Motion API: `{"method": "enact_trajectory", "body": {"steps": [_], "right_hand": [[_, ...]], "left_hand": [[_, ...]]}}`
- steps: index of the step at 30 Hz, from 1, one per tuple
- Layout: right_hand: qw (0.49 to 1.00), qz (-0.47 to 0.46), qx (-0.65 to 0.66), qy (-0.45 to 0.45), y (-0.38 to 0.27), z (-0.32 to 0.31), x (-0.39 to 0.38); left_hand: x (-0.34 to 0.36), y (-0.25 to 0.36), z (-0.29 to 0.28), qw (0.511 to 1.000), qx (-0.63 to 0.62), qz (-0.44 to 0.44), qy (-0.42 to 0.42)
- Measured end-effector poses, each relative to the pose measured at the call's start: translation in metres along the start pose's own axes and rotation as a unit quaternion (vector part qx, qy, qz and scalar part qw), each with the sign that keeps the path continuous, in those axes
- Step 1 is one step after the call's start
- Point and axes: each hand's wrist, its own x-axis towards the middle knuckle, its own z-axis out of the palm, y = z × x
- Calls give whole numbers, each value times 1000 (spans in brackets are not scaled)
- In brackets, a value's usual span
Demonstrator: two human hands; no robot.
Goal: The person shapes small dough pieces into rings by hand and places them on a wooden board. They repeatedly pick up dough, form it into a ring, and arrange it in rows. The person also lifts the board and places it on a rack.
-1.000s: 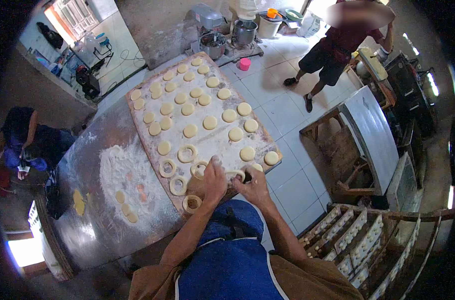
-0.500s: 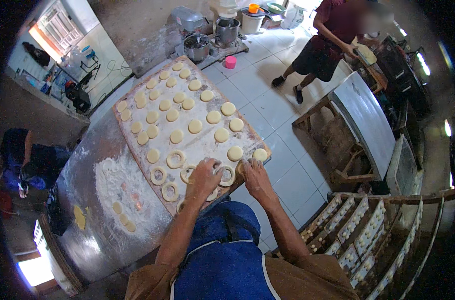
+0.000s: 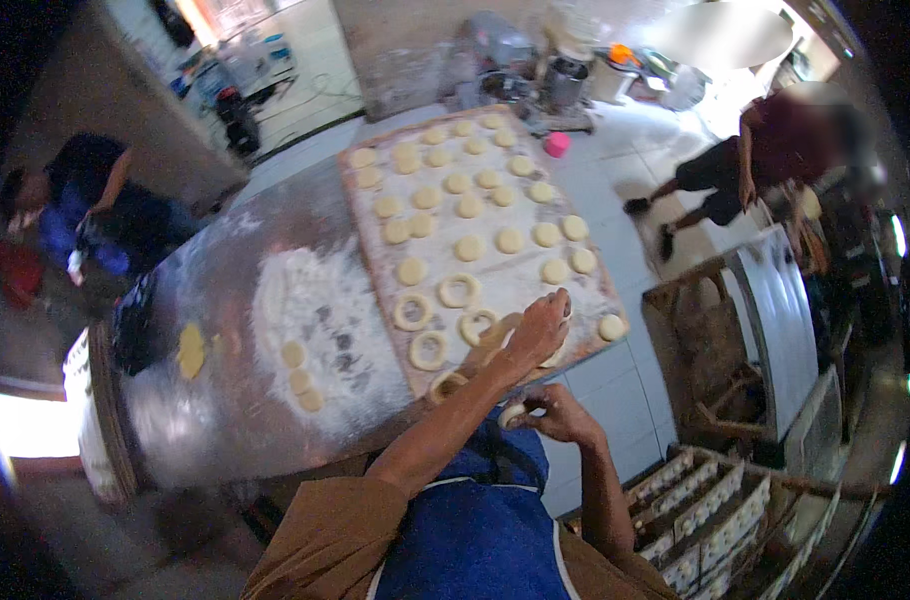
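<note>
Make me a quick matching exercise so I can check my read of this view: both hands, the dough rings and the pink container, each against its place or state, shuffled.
Things:
1. Left hand
2. Pink container
3. Right hand
4. Dough rings

Places and states:
A. Holding a pale dough piece in front of the blue apron
B. Lying flat, with open centres
C. Reaching over the floured board
D. Standing on the tiled floor

Right pairs: 1-C; 2-D; 3-A; 4-B
</note>
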Motion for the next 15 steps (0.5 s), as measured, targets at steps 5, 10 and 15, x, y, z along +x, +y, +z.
{"method": "enact_trajectory", "body": {"steps": [5,10,15], "right_hand": [[998,-35,-44,-7,-33,91,91],[975,-139,-154,85,-44,162,208],[915,-90,-380,101,-49,171,236]], "left_hand": [[-125,-67,-155,956,-52,-150,246],[-218,-85,-255,900,193,-289,264],[-273,-119,-218,919,51,-251,300]]}}
